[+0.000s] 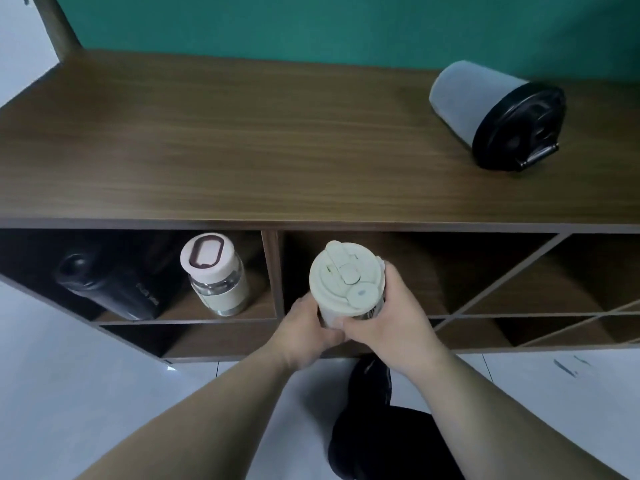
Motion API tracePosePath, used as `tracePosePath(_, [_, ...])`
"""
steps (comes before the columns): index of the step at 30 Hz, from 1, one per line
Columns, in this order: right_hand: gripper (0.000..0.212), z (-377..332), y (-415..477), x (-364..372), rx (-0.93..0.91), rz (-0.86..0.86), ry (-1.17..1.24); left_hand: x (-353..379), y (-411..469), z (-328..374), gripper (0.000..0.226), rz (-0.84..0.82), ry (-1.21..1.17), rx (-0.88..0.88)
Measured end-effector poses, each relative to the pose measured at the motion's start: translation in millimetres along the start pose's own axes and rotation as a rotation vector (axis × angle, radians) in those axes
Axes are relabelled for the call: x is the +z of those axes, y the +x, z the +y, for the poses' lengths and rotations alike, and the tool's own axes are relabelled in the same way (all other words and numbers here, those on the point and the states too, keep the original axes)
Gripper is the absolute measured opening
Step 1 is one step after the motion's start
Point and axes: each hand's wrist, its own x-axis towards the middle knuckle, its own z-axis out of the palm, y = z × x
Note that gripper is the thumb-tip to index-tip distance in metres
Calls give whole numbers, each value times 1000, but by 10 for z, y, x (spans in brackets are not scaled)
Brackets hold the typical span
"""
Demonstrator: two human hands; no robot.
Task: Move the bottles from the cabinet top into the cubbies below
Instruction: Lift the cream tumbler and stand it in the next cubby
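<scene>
From the head camera, four bottles are in sight. One, a cream tumbler [347,282] with a flip lid, sits low in the centre of the frame, held upright between two hands in front of the opening of the middle cubby [433,271]. The left hand [304,332] cups its lower left side, fingers wrapped under the body, while the right hand [388,320] closes round its right side with the thumb lying across the front near the base; both hands grip the tumbler firmly, and the two thumbs nearly meet below the lid. Whether its base rests on the cubby floor I cannot tell, since the hands cover it. At the left of the frame, the left cubby [263,306] holds two bottles standing side by side: a black bottle [110,289] deep in shadow, and just to its right a clear glass bottle [216,275] with a cream lid and a pale sleeve. One bottle is on the wooden cabinet top [242,143], at the upper right of the frame: a grey tumbler [495,112] with a black lid, well apart from the others. At the right edge a cubby with diagonal dividers [502,289] shows. Below, a dark shoe [370,379] stands on the pale tiled floor [86,375].
</scene>
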Motion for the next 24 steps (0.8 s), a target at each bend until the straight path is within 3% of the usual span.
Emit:
tracePosePath(5, [70, 70, 246, 41, 12, 25, 80, -37, 138, -60, 71, 37, -24, -12])
tracePosePath(17, [71, 264, 590, 129, 19, 76, 142, 96, 244, -119, 68, 199, 6, -192])
tracePosePath(24, [80, 466, 617, 189, 84, -6, 206, 204, 269, -124, 70, 297, 68, -273])
